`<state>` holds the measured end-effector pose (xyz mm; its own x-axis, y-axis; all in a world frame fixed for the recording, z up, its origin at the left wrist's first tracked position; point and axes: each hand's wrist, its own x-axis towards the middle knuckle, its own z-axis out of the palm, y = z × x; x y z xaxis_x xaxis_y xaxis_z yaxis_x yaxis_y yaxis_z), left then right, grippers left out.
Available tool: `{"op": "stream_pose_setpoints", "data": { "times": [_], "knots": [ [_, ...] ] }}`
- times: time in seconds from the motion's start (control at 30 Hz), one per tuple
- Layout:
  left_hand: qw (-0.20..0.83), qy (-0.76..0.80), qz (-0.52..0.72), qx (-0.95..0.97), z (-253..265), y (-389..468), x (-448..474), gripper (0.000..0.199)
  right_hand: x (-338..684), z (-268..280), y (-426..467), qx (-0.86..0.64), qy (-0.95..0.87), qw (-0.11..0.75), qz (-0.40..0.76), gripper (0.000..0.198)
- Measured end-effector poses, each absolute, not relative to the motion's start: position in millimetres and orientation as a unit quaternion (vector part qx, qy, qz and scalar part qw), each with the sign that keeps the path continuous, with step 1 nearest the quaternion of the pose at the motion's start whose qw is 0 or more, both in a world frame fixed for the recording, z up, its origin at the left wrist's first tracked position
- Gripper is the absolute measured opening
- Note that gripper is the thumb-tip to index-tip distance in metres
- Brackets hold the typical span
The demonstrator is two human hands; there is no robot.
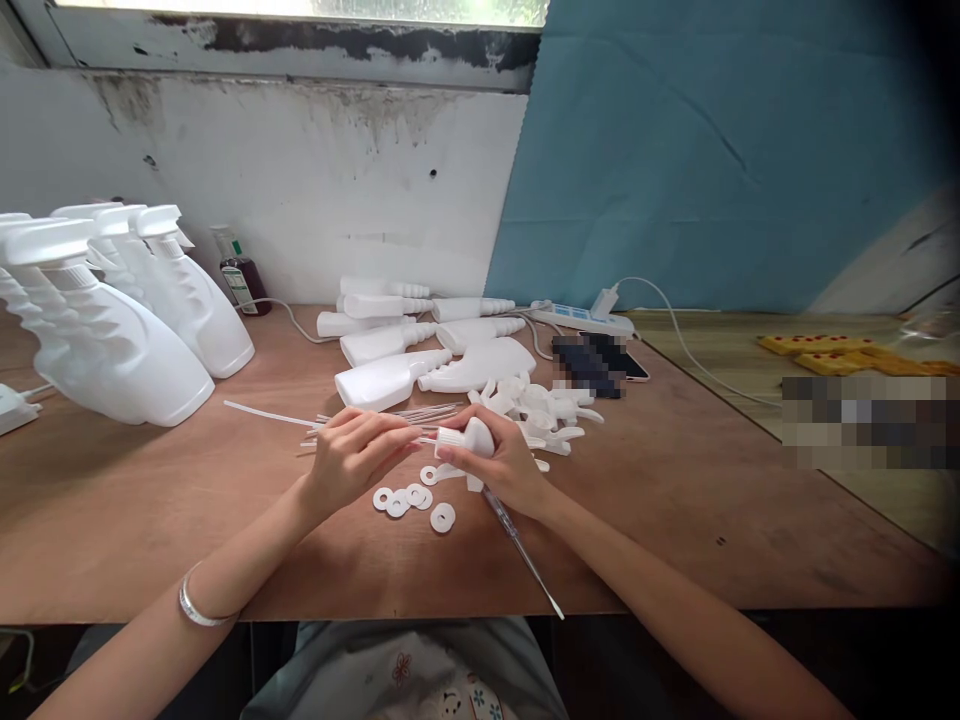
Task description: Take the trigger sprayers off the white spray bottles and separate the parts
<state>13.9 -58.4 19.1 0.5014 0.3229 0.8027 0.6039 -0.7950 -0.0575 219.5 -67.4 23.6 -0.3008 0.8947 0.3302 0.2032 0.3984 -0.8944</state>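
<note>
My right hand (504, 462) grips a white trigger spray head (478, 438), its ribbed collar turned to the left. My left hand (362, 452) pinches a thin clear dip tube (427, 440), whose end meets the collar's opening. A length of pale tube (270, 413) sticks out to the left behind this hand; whether it is the same one is hidden. Below the hands lie several flat white washers (443, 517). A screwdriver (517, 540) lies under my right hand, its tip toward the table's front edge.
Loose trigger heads (544, 405) are heaped right of my hands, with more thin tubes (431, 412) behind. White bottles (386, 380) lie farther back. Assembled spray bottles (127, 350) lean at the left. A power strip (581, 319) and phone (636, 362) sit back right.
</note>
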Motion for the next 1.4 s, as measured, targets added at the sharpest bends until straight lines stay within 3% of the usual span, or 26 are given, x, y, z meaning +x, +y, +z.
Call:
{"op": "stream_pose_setpoints", "data": {
  "times": [0.23,0.47,0.67,0.77,0.87,0.97,1.13,1.4],
  "knots": [
    [0.188,-0.191,-0.402,-0.876,14,-64,17,0.009,210,20,-78,-0.371,-0.666,0.419,0.493,0.027],
    [0.222,-0.190,-0.413,-0.863,15,-62,20,0.008,209,17,-76,-0.380,-0.692,0.432,0.436,0.036],
    [0.180,-0.203,-0.424,-0.864,17,-62,25,0.011,212,23,-77,-0.323,-0.787,0.449,0.273,0.025],
    [0.154,-0.209,-0.434,-0.863,15,-61,25,0.010,215,21,-73,-0.228,-0.852,0.461,0.101,0.017],
    [0.136,-0.217,-0.440,-0.861,12,-60,26,0.010,218,19,-68,-0.167,-0.883,0.430,-0.085,0.022],
    [0.114,-0.218,-0.440,-0.864,12,-60,27,0.009,220,20,-65,-0.127,-0.883,0.410,-0.191,0.019],
    [0.086,-0.214,-0.424,-0.876,15,-60,23,0.009,221,26,-66,-0.089,-0.863,0.414,-0.275,0.011],
    [0.115,-0.307,-0.396,-0.857,13,-37,10,0.012,239,35,-67,-0.173,-0.781,0.530,-0.281,0.013]
  ]
}}
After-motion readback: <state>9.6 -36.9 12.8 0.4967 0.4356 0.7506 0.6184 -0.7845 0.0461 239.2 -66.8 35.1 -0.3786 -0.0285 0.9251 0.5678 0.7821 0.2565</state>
